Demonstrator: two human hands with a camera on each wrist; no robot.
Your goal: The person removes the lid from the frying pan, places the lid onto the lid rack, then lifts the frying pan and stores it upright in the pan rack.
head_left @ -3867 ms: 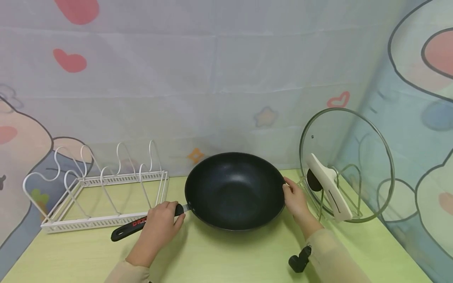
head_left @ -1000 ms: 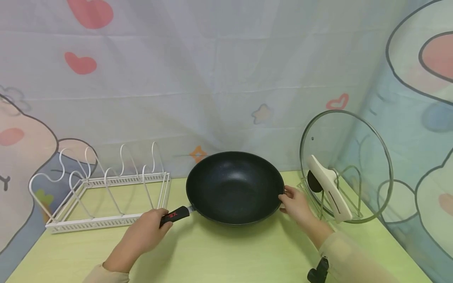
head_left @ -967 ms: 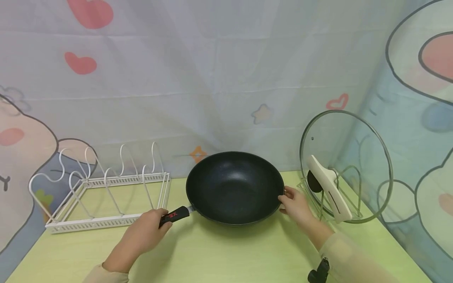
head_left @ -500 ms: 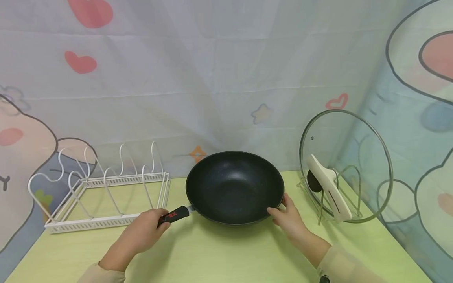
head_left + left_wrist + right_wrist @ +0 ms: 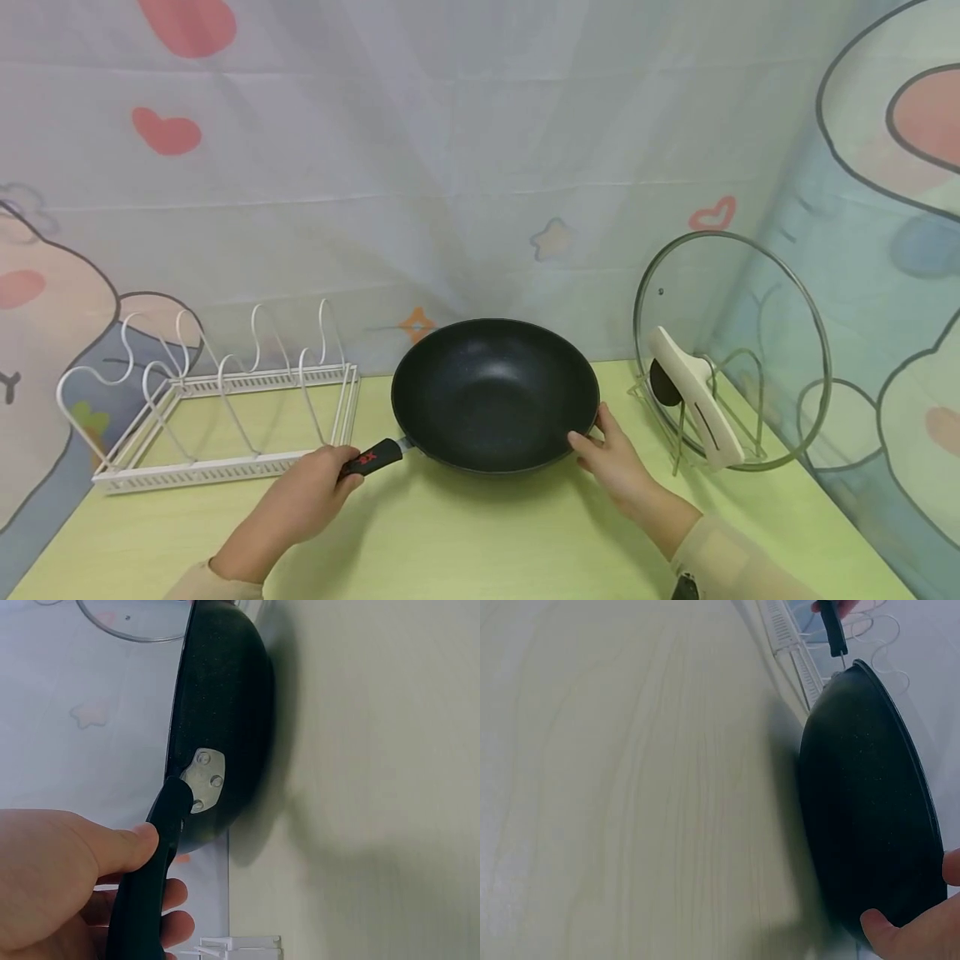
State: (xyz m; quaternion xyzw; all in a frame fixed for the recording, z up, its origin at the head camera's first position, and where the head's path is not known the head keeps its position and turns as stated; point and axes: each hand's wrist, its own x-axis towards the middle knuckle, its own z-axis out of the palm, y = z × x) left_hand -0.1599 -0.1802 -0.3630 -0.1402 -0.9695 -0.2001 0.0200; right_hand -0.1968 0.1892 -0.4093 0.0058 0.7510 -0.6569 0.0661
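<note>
A black wok [image 5: 495, 400], its hollow facing up, stands in the middle of the head view. My left hand [image 5: 307, 492] grips its black handle [image 5: 375, 457], with fingers curled underneath and the thumb along it in the left wrist view. At the wok's near right side is my right hand [image 5: 618, 467], holding the edge between thumb and fingers. The right wrist view has that thumb [image 5: 881, 930] against the dark outer wall. Whether the wok's base touches the table cannot be told.
A white wire rack [image 5: 225, 417] stands on the table [image 5: 480, 542] at left, close to the handle. At right, a glass lid [image 5: 731, 237] and a white slotted piece [image 5: 697, 400] stand upright in another wire rack [image 5: 759, 375]. Patterned cloth [image 5: 480, 167] hangs behind.
Since several seconds ago, my left hand has shifted back along the handle. Over the last second my right hand slid from the wok's right edge toward its near side. The wok stays nearly in place.
</note>
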